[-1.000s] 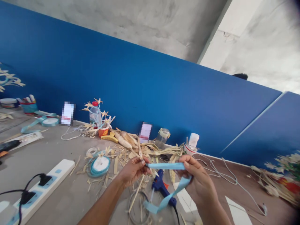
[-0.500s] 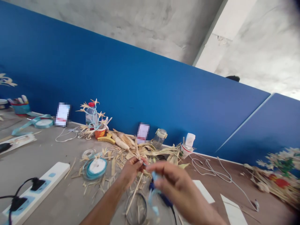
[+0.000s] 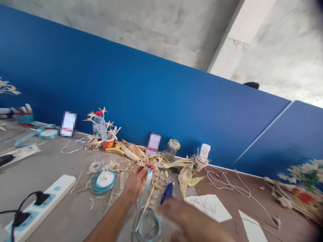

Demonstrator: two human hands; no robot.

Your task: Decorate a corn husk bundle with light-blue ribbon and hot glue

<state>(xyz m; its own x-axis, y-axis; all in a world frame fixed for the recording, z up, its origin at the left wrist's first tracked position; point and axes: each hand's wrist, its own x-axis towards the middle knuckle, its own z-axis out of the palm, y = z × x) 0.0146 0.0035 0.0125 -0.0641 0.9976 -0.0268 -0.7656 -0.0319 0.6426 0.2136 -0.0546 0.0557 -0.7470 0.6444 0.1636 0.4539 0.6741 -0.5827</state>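
Left hand (image 3: 137, 178) pinched blue ribbon (image 3: 149, 175), fingers closed, strip trailing down over littered desk (image 3: 80, 206); right hand (image 3: 186, 215) blurred, grip unclear. Step looked like ribbon handling; next move likely called for firm left pinch.

The left hand (image 3: 137, 178) pinched a light-blue ribbon (image 3: 148, 176), which hung down above the counter (image 3: 85, 208). The blurred right hand (image 3: 179, 213) partly hid a blue glue gun (image 3: 167, 193), while a ribbon spool (image 3: 105, 179) lay among dry husk scraps (image 3: 121, 179) near a white power strip (image 3: 51, 199).
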